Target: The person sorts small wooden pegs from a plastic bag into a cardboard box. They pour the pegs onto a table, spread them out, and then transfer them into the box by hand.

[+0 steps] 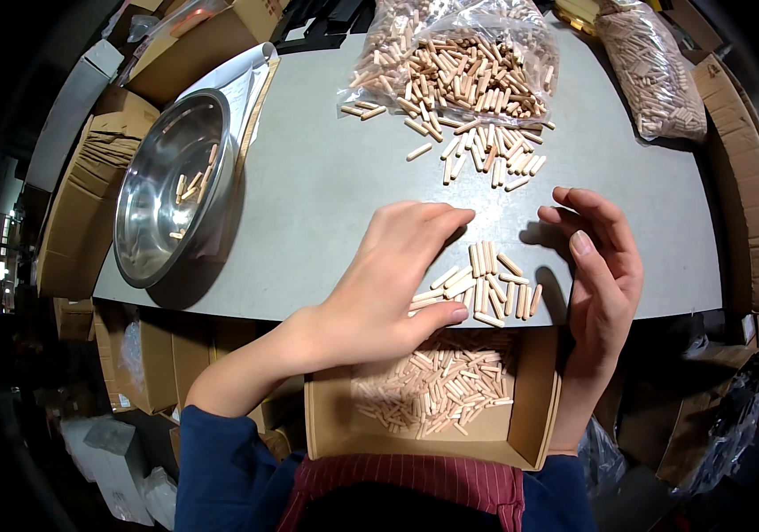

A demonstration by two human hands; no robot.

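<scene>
A small group of wooden dowel pins (488, 280) lies at the near edge of the grey table. My left hand (394, 277) arches over the left side of this group, thumb beside the pins, and covers some of them. On the right, my right hand (599, 266) is raised with curved, parted fingers, nothing in it. Just below the table edge sits a cardboard box (424, 441) holding many more dowel pins (450, 381). Farther back, loose pins (494, 155) spill from an open clear plastic bag (477, 75) full of them.
A steel bowl (144, 222) with a few pins inside stands tilted at the table's left edge, beside papers on a board (251, 97). A filled plastic bag (650, 75) lies at the far right. Cardboard boxes (738, 133) flank the table on both sides.
</scene>
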